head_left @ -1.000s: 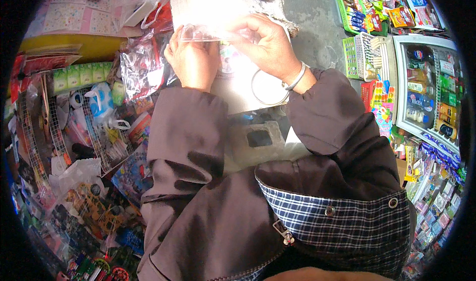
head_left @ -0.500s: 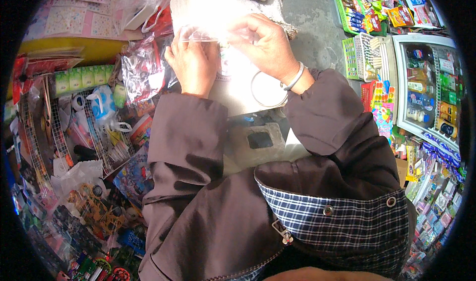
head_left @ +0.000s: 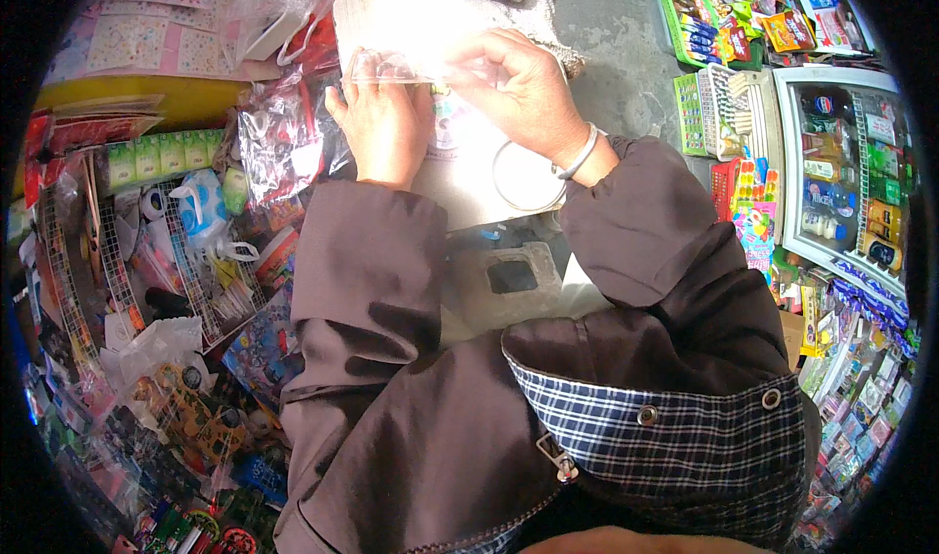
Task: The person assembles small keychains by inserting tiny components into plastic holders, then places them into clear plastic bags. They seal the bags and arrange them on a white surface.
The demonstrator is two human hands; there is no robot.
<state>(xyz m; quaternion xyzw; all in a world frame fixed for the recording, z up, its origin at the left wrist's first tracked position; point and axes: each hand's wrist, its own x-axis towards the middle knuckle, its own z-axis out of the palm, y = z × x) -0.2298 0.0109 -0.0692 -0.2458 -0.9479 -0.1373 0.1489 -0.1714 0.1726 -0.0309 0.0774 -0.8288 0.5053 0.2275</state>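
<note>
A thin clear plastic bag or film spans my two hands over a sunlit white board. My left hand lies flat, its fingers reaching under or into the plastic and its thumb apart. My right hand, with a pale bangle on the wrist, pinches the other end of the plastic between thumb and fingers. Strong glare washes out the fingertips and the middle of the film. Below my right hand a whitish ring shape shows on the board, next to a faint coloured print.
Crinkled clear packets and crowded goods on wire racks fill the left. A grey cloth lies at the board's far edge. On the right stand snack baskets, a white basket and a glass-fronted drinks cooler.
Both hands stay nearly in place. My left hand and the film over its fingers have shifted very slightly; the right-hand pinch looks the same.
</note>
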